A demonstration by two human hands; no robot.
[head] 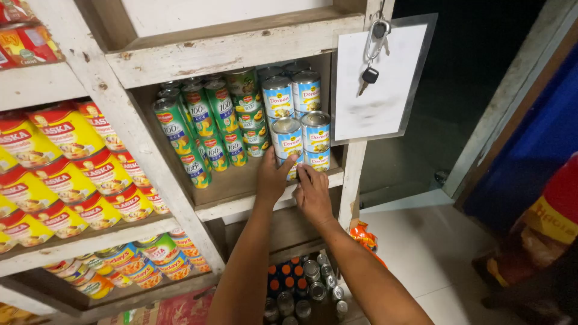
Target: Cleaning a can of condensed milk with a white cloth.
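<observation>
Two bare forearms rise from the bottom centre of the frame toward a white-painted wooden shelf unit (241, 45) with chipped paint. The left hand (272, 179) and the right hand (313, 194) meet at the bottom row of a stack of blue-and-white cans (295, 129) on the right side of the middle compartment. The left hand's fingers (288, 164) are spread against the front of the lowest can; the right hand lies flat just beside it, fingers pressed to the same spot. Whether either hand truly grips a can cannot be told.

The blue-and-white cans stand upright, stacked in tiers, close to the shelf's front edge. Left of them in the same compartment are tall green juice cans (201, 123), also stacked, running toward the back. In the compartments at the left of the frame, yellow-and-red milk cans (66, 174) fill several rows, lying tilted. Below the hands, the lower compartment holds small cans seen from the top (307, 283), some with orange lids.

A white sheet on a clipboard (378, 81) hangs from the upright at upper right, with a carabiner and key (372, 54) on it. Pale floor tiles (433, 253) spread at lower right, beside a dark doorway.
</observation>
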